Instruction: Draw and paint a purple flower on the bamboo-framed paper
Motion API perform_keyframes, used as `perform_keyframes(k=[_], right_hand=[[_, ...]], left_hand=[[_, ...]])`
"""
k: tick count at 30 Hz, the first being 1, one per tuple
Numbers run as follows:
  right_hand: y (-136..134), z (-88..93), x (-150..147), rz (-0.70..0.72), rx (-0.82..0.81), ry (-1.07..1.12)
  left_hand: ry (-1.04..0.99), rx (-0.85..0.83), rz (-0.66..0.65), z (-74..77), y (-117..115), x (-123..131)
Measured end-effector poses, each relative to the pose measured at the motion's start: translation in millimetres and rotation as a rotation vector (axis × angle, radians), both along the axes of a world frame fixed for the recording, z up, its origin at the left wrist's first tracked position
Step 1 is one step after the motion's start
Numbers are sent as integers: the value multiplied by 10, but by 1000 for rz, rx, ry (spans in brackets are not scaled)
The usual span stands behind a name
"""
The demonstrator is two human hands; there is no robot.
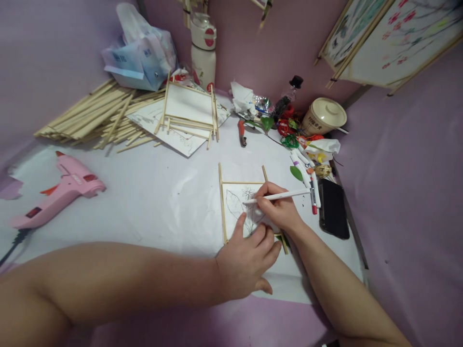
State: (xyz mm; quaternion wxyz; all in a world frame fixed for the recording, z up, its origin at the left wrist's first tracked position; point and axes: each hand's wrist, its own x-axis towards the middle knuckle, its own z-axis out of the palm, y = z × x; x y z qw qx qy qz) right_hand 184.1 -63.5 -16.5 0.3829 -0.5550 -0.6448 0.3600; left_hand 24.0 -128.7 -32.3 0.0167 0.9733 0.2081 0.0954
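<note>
A white pen (285,194) is pinched in my right hand (277,207), its tip on or just over a line drawing. The drawing, a flower with large leaves, is on a white sheet (231,226) framed by thin wooden sticks (222,207). My left hand (249,255) lies with its fingers spread across the lower part of the sheet and the frame's near edge. It covers some of the drawing. A bit of green leaf (280,238) shows at the frame's lower right corner.
A pink glue gun (65,188) lies at left. Behind are wooden sticks (79,115), another stick frame (188,103), a tissue pack (141,58) and a bottle (203,53). At right are markers (302,168), a black phone (333,208) and a lidded pot (323,115).
</note>
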Motion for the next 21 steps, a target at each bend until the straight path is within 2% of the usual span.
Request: perform_keyframes(k=[21], right_hand=[[5,6,-18,1,27,-26]], left_hand=[[-1,-2,-2,4,-4,1]])
